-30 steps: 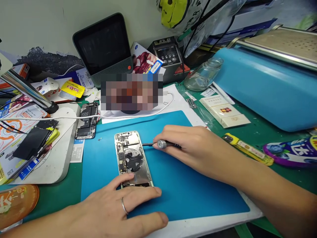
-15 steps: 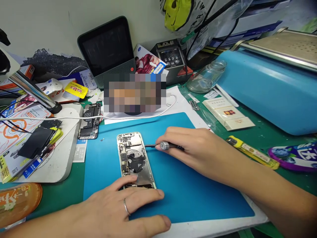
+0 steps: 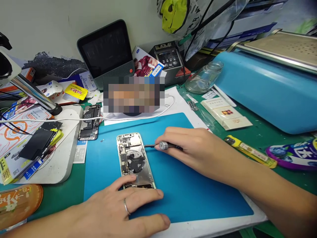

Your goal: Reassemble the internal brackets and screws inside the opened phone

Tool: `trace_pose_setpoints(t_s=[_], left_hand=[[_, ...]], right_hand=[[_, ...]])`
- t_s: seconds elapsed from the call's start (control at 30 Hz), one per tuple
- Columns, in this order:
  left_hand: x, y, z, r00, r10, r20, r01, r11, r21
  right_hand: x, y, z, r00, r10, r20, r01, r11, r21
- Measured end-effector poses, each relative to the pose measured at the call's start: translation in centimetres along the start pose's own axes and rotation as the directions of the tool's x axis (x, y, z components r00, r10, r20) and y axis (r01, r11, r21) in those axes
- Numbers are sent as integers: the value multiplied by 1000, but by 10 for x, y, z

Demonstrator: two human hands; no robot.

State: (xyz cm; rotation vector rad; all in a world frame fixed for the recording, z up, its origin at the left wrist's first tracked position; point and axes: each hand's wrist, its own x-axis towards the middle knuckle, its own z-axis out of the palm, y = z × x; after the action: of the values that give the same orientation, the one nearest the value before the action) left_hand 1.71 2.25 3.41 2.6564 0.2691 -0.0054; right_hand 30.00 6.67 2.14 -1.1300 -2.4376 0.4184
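Note:
An opened phone (image 3: 133, 160) with its insides showing lies lengthwise on a blue work mat (image 3: 188, 195). My left hand (image 3: 116, 210) lies flat over the phone's near end, fingers stretched out and pressing on it, a ring on one finger. My right hand (image 3: 190, 148) is closed round a small screwdriver (image 3: 160, 145). The screwdriver lies nearly level, and its tip touches the phone's right edge near the top.
A second bare phone board (image 3: 89, 122) and a white cable (image 3: 74, 118) lie left of the mat. A white stand base (image 3: 59, 158) holds a black part. A glass jar (image 3: 203, 77), a cigarette pack (image 3: 226, 113), a yellow lighter (image 3: 250, 151) and a big blue machine (image 3: 267, 86) are to the right.
Both hands and the screwdriver keep their places on the phone. Only the view has shifted slightly.

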Motion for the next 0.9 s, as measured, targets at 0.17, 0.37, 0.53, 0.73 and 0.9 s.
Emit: trace_pose_setpoints(t_s=[0.17,0.37,0.53,0.73,0.9], left_hand=[[0,1,-5,1000,-21,-7,21,1000,-8],[0,-1,-3,1000,-3,-4,3,1000,-11],[-2,-1,-3,1000,11,-2,-11,1000,-3],[-1,0,-1,1000,7,-6,-7,1000,-2],[1,-1,0,1000,9,-10,-9,1000,1]], right_hand=[[-1,0,0,1000,-2,-2,2,1000,-4],[-2,2,3,1000,7,1,-7,1000,-2],[-2,2,1,1000,10,4,-10,1000,-2],[-1,2,2,1000,-2,9,3,1000,-15],[-1,2,4,1000,6,-5,-6,1000,0]])
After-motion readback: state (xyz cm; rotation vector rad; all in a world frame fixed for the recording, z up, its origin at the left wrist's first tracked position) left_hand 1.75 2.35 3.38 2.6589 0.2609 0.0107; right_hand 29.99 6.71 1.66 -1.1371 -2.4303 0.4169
